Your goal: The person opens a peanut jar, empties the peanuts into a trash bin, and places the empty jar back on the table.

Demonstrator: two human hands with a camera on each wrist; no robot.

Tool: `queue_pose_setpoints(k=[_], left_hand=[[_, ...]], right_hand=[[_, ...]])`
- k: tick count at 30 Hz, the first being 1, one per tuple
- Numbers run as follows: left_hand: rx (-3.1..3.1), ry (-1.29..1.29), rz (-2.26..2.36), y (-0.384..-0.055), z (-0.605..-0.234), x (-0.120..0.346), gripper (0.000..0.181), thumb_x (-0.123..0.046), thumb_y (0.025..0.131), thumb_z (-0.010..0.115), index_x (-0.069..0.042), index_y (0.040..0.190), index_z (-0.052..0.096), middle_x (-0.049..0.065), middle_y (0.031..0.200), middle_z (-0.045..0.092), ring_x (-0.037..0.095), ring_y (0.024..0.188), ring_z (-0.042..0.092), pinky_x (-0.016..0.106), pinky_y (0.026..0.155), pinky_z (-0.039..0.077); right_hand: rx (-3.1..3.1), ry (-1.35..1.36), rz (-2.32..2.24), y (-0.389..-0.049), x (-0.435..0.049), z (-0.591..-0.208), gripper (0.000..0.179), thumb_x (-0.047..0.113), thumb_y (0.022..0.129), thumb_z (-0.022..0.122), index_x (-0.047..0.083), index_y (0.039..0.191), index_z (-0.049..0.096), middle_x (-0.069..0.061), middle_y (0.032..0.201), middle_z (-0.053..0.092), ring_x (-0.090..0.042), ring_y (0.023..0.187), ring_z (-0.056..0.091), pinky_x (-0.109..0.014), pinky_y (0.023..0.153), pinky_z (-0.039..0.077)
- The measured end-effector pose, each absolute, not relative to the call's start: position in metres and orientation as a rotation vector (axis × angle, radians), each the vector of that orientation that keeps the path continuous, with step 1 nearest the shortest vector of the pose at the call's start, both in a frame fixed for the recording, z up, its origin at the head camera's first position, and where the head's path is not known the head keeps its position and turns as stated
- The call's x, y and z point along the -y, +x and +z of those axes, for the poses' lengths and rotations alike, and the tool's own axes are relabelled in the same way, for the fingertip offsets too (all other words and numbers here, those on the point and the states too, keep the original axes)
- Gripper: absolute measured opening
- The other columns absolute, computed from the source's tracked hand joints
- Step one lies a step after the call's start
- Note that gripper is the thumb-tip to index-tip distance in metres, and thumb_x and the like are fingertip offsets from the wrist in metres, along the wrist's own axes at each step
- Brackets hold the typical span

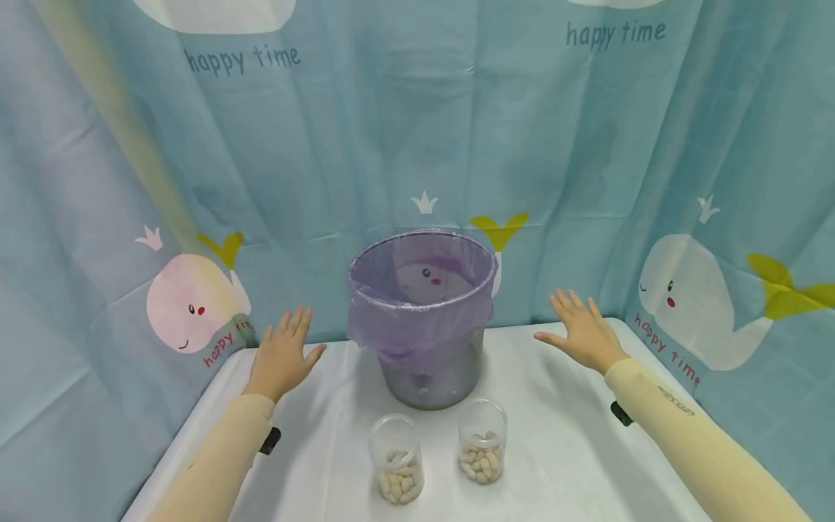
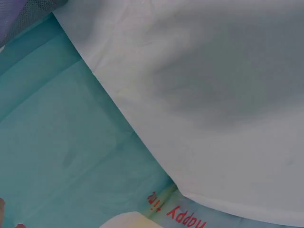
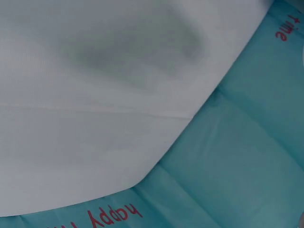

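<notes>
Your left hand (image 1: 282, 357) and right hand (image 1: 583, 335), fingers extended, hold nothing near the far corners of the white table (image 1: 554, 478); the purple plastic liner (image 1: 417, 326) is fitted, but both clear cylindrical peanut jars (image 1: 396, 464) (image 1: 483, 449), before the grey mesh bin (image 1: 427, 390), appear unworked.

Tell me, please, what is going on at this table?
A person's bare left hand and right hand are spread open above a white table, either side of a round grey mesh bin with a translucent purple plastic liner, holding nothing. Two clear cylindrical jars, partly filled with tan peanuts, stand nearer the person, untouched.
</notes>
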State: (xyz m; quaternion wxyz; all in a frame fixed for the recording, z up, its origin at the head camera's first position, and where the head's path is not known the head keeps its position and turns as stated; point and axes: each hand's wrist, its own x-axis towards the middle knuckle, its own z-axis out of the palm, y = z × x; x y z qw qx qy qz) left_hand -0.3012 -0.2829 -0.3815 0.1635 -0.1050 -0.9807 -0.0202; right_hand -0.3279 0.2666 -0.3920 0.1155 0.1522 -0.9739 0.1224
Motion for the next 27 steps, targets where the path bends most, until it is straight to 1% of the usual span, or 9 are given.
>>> queue_pose_setpoints(k=[2,7,17,27], left_hand=[[2.784,-0.311,-0.045,-0.299,-0.382,0.283,0.079,-0.043,0.099,0.055,0.0,0.156,0.023,0.026,0.161,0.026,0.049,0.147,0.025,0.071,0.116,0.023],[2.783,-0.325,-0.073,-0.292,-0.385,0.282,0.08,-0.043,0.098,0.057,-0.001,0.157,0.022,0.026,0.161,0.026,0.049,0.147,0.024,0.072,0.116,0.021],[2.773,-0.342,-0.065,-0.283,-0.398,0.28,0.08,-0.044,0.097,0.059,-0.001,0.156,0.026,0.025,0.16,0.029,0.049,0.146,0.028,0.071,0.116,0.023],[2.737,-0.378,-0.101,-0.278,-0.4,0.272,0.079,-0.043,0.096,0.061,-0.002,0.155,0.029,0.023,0.159,0.032,0.046,0.146,0.031,0.07,0.116,0.026]], right_hand=[[2.852,0.453,0.366,-0.326,-0.265,-0.393,0.096,0.063,0.092,0.055,-0.001,0.156,0.023,-0.024,0.164,0.018,-0.045,0.152,0.012,-0.065,0.123,0.005],[2.85,0.47,0.386,-0.322,-0.263,-0.397,0.096,0.062,0.092,0.056,-0.001,0.156,0.022,-0.024,0.164,0.018,-0.043,0.153,0.011,-0.062,0.124,0.003],[2.832,0.497,0.411,-0.316,-0.261,-0.411,0.097,0.063,0.091,0.057,-0.001,0.156,0.024,-0.023,0.163,0.021,-0.043,0.152,0.014,-0.063,0.124,0.006],[2.83,0.509,0.436,-0.312,-0.257,-0.413,0.097,0.063,0.091,0.058,0.0,0.156,0.024,-0.023,0.163,0.022,-0.043,0.152,0.016,-0.063,0.124,0.008]])
